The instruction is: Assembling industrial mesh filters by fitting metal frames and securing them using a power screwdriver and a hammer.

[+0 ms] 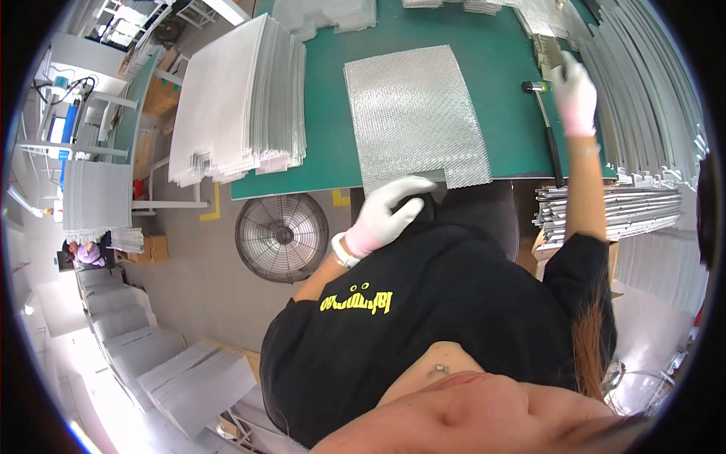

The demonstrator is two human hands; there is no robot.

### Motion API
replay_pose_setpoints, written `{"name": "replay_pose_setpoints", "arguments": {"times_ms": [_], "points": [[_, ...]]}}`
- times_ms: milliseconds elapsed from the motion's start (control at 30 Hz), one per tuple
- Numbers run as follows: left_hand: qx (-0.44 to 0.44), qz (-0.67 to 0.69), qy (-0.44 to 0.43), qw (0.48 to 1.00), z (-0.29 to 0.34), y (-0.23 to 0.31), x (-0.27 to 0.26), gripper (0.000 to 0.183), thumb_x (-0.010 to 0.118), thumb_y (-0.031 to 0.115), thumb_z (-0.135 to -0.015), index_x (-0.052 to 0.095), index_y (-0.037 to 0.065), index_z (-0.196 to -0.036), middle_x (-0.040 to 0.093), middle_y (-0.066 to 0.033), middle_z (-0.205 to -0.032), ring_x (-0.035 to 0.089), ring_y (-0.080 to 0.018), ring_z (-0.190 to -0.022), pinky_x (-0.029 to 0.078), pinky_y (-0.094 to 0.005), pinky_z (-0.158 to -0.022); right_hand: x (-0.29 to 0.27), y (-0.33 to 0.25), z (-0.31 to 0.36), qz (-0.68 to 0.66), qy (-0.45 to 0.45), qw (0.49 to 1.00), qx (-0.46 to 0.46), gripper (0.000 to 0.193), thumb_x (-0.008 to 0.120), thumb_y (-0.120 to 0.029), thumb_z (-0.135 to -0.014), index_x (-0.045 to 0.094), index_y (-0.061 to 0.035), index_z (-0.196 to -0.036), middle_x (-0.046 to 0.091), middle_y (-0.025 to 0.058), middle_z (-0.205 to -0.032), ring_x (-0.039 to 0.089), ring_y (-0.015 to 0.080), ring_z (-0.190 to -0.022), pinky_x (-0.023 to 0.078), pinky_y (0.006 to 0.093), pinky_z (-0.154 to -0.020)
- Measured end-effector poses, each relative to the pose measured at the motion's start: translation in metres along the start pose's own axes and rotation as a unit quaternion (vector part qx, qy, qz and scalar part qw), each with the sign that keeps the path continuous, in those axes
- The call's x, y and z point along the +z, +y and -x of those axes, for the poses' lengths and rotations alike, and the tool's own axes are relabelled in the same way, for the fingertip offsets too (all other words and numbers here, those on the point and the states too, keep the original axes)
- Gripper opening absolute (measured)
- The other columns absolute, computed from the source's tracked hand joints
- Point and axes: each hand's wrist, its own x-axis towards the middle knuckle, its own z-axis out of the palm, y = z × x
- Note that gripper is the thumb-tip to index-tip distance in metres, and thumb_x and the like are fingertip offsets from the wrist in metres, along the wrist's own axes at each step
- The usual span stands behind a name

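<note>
A silver, honeycomb-textured sheet (416, 113) with a notched near edge lies flat on the green tabletop (325, 98). My left hand (389, 216), in a white and pink glove, is at the sheet's near edge with thumb and fingers apart, holding nothing I can see. My right hand (575, 94), gloved the same way, reaches to the far right of the table. Its fingers are curled beside a dull metal strip (546, 57); what lies between them is hidden. Just left of that hand rests a mallet (534, 87) with a black handle pointing toward me.
A tall stack of pale sheets (234, 98) stands on the table's left. More textured sheets (329, 13) lie along the far side. Long metal strips (643, 91) are piled at the right, with further bundles (612, 212) below. A round floor fan (282, 237) stands left of me.
</note>
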Motion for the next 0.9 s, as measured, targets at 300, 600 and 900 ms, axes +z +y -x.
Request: {"name": "replay_pose_setpoints", "arguments": {"times_ms": [300,600,900], "points": [[-0.053,0.21,0.018,0.976,0.009,-0.015,0.042,0.04,0.047,0.029,-0.106,0.051,0.002,-0.136,0.062,-0.0088,-0.116,0.06,-0.0133,-0.101,0.048,-0.0314,-0.092,-0.067,-0.168,0.196,-0.463,-0.202,0.845,-0.175,0.031,0.08,-0.013,-0.075,0.06,-0.0043,-0.097,0.062,0.0101,-0.085,0.061,0.0268,-0.07,0.049,0.0373,-0.06],[-0.234,0.227,0.194,0.925,0.036,-0.079,0.055,0.036,0.063,0.029,-0.1,0.051,0.0,-0.118,0.06,-0.0087,-0.109,0.063,-0.0145,-0.097,0.056,-0.0312,-0.078,0.001,-0.145,0.274,-0.665,-0.441,0.493,0.347,0.027,0.063,-0.024,-0.098,0.056,-0.0034,-0.114,0.063,0.0018,-0.084,0.058,0.0102,-0.068,0.049,0.0252,-0.062],[-0.2,0.421,0.295,0.834,0.012,-0.082,0.046,0.031,0.066,0.026,-0.098,0.066,-0.005,-0.105,0.07,-0.0115,-0.102,0.068,-0.0202,-0.093,0.056,-0.0357,-0.083,0.012,-0.17,0.274,-0.717,-0.326,0.441,0.431,0.025,0.06,-0.023,-0.101,0.057,-0.0015,-0.113,0.067,0.0079,-0.089,0.063,0.0118,-0.069,0.053,0.0263,-0.064]]}}
